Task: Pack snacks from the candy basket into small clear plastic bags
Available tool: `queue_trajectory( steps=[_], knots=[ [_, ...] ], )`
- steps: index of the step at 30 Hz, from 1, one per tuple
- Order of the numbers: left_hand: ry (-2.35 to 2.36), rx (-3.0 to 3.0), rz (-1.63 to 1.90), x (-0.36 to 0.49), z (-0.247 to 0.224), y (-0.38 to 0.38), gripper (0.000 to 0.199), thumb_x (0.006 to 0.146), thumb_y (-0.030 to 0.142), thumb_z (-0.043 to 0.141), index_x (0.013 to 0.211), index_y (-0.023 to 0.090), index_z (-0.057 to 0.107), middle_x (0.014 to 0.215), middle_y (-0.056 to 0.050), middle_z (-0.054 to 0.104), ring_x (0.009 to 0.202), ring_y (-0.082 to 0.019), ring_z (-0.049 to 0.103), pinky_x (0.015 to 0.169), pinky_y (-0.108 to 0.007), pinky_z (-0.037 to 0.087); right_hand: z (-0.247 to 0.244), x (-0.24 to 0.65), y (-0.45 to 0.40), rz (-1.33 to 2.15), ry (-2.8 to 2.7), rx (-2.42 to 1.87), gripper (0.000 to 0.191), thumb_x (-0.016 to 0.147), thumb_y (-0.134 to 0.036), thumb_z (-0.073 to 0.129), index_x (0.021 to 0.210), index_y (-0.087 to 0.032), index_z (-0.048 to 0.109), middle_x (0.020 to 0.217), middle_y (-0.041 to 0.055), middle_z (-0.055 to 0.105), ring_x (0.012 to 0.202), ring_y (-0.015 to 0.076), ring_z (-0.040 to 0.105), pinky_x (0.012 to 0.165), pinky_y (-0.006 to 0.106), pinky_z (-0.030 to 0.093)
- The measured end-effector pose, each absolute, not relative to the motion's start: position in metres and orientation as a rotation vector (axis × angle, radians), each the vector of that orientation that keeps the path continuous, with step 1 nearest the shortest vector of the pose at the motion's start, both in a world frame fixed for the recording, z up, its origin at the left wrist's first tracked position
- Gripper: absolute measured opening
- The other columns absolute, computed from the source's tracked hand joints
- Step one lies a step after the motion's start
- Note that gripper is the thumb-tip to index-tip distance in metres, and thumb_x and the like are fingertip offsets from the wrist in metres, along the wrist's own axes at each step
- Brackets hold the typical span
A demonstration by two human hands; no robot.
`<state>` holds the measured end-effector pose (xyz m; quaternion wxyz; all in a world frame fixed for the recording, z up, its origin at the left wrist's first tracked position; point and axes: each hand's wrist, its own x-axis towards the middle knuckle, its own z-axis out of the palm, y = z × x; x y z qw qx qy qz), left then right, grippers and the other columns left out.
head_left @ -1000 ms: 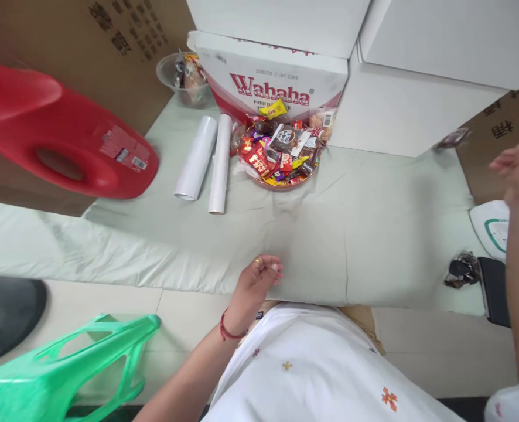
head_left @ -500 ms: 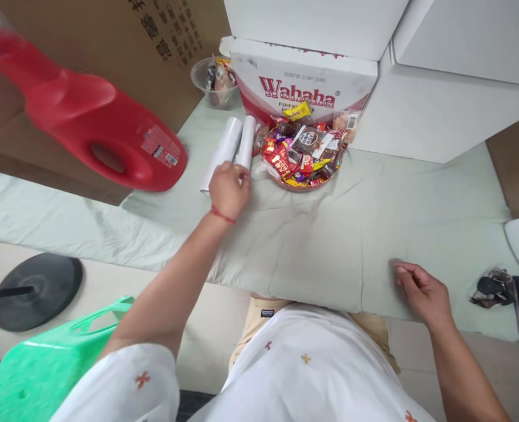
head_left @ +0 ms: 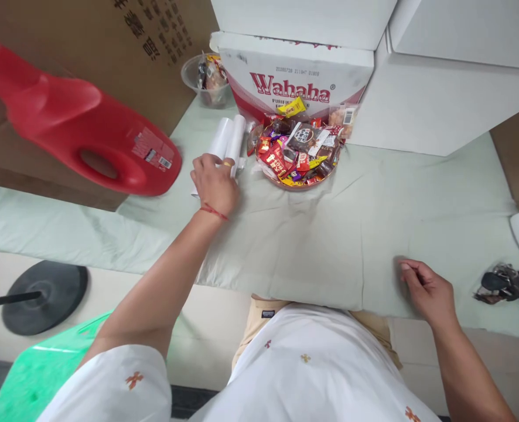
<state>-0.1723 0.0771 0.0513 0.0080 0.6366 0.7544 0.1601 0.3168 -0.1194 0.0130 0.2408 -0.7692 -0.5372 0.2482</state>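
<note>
White rolls (head_left: pixel 236 133), two, left of the tray (head_left: pixel 299 187), lying side by side, which likely lets one hand span both. Left hand (head_left: pixel 215 184): over their near halves, fingers bent down, grip unclear from above. Right hand (head_left: pixel 430 294): right of the tray, well apart, fingers curled together, apparently holding nothing.

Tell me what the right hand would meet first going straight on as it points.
Most likely the plate of wrapped snacks: the right hand points forward and left across the pale green cloth. Its height is unclear, so it might pass above.
</note>
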Motion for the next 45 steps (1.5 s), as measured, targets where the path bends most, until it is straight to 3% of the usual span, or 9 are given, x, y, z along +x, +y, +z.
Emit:
queue_trajectory(
  steps=[4,14,20,23,25,30,34,41,45],
  knots=[
    [2.303,2.172,0.321,-0.17,0.057,0.077,0.036,0.098,0.019,0.039,0.109,0.014,0.073,0.122,-0.017,0.057,0.129,-0.04,0.04,0.106,-0.057,0.031,0.016,0.311,-0.111,0.665,-1.53,-2.071,0.042,0.094,-0.057,0.058,0.106,-0.021,0.077,0.074,0.0038,0.072,0.067,0.0198,0.066,0.068,0.032,0.053],
    [2.079,2.232,0.201,-0.154,0.044,0.143,0.039,0.1,0.035,0.046,0.112,0.006,0.07,0.118,-0.024,0.062,0.132,-0.044,0.038,0.11,-0.062,0.023,0.026,0.297,-0.106,0.627,-1.624,-2.036,0.041,0.095,-0.056,0.057,0.105,-0.022,0.078,0.074,0.0035,0.073,0.067,0.0214,0.067,0.068,0.034,0.054],
    [2.219,2.136,0.284,-0.149,0.064,0.089,0.034,0.098,0.019,0.041,0.103,0.014,0.074,0.107,-0.02,0.065,0.128,-0.043,0.045,0.106,-0.062,0.03,0.028,0.294,-0.108,0.608,-1.586,-1.993,0.037,0.094,-0.055,0.06,0.105,-0.024,0.079,0.079,0.0041,0.075,0.07,0.021,0.068,0.073,0.034,0.053],
    [2.181,1.877,0.657,-0.137,0.065,0.026,0.027,0.097,0.027,0.048,0.102,0.017,0.073,0.114,-0.017,0.067,0.12,-0.036,0.054,0.102,-0.053,0.042,0.033,0.275,-0.102,0.702,-1.515,-1.953,0.034,0.093,-0.053,0.063,0.104,-0.025,0.078,0.075,0.0029,0.072,0.067,0.0195,0.065,0.066,0.032,0.051],
    [1.901,1.475,0.975,-0.119,0.058,-0.015,0.025,0.096,0.038,0.055,0.102,0.019,0.071,0.102,-0.01,0.071,0.095,-0.024,0.064,0.088,-0.039,0.051,0.039,0.252,-0.094,0.852,-1.454,-1.889,0.032,0.093,-0.052,0.064,0.104,-0.025,0.078,0.07,0.0014,0.068,0.064,0.0184,0.062,0.062,0.03,0.05],
    [1.405,0.714,1.134,-0.064,0.034,-0.074,0.037,0.077,0.052,0.081,0.087,0.019,0.07,0.065,0.002,0.061,0.054,-0.01,0.048,0.055,-0.025,0.04,0.043,0.173,-0.071,1.413,-1.368,-1.492,0.03,0.09,-0.051,0.07,0.106,-0.025,0.073,0.084,0.0032,0.069,0.073,0.0181,0.062,0.061,0.029,0.053],
    [1.327,0.683,1.067,-0.046,0.025,-0.083,0.038,0.075,0.051,0.085,0.08,0.017,0.07,0.061,0.004,0.059,0.053,-0.007,0.044,0.053,-0.023,0.036,0.035,0.128,-0.064,1.64,-1.302,-1.237,0.05,0.079,-0.045,0.084,0.122,-0.028,0.066,0.113,0.0069,0.069,0.101,0.0224,0.065,0.076,0.033,0.06],
    [1.172,0.52,0.968,-0.046,0.028,-0.081,0.052,0.079,0.064,0.078,0.09,0.015,0.068,0.078,-0.002,0.068,0.057,-0.007,0.052,0.051,-0.022,0.033,0.026,0.125,-0.06,1.702,-0.919,-1.183,0.04,0.077,-0.046,0.086,0.107,-0.026,0.069,0.093,0.0015,0.067,0.083,0.0163,0.061,0.072,0.031,0.06],
    [1.094,0.535,0.928,-0.039,0.032,-0.078,0.051,0.076,0.062,0.082,0.087,0.015,0.065,0.075,0.0,0.065,0.055,-0.006,0.048,0.049,-0.021,0.029,0.027,0.132,-0.061,1.714,-1.012,-1.168,0.038,0.081,-0.048,0.083,0.112,-0.028,0.075,0.113,0.0055,0.067,0.079,0.0148,0.062,0.067,0.031,0.059]
  ],
)
